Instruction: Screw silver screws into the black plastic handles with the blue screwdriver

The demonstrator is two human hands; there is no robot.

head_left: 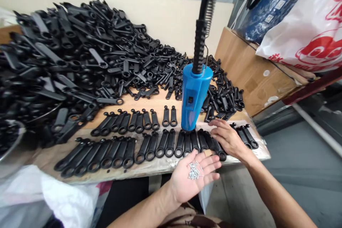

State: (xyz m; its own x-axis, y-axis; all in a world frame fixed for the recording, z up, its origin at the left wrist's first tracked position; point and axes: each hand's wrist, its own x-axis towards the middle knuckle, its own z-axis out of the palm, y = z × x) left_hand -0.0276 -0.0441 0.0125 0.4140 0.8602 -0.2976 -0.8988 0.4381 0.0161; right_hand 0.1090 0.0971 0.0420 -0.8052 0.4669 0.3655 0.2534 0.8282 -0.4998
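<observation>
My left hand (193, 176) lies palm up at the table's front edge, cupping a small heap of silver screws (194, 170). My right hand (227, 139) rests palm down on the front row of black plastic handles (149, 146), fingers spread over the ones at the right end. A blue electric screwdriver (193, 96) hangs from a black coiled cable (203, 32), with its tip down on a handle just left of my right hand. Neither hand touches it. A second, shorter row of handles (128, 121) lies behind the first.
A big loose pile of black handles (80, 53) covers the back and left of the wooden table (162, 107). A metal bowl (10, 142) sits at the left edge. White plastic bags (307, 25) lie on a side bench at right. White bag (53, 199) below left.
</observation>
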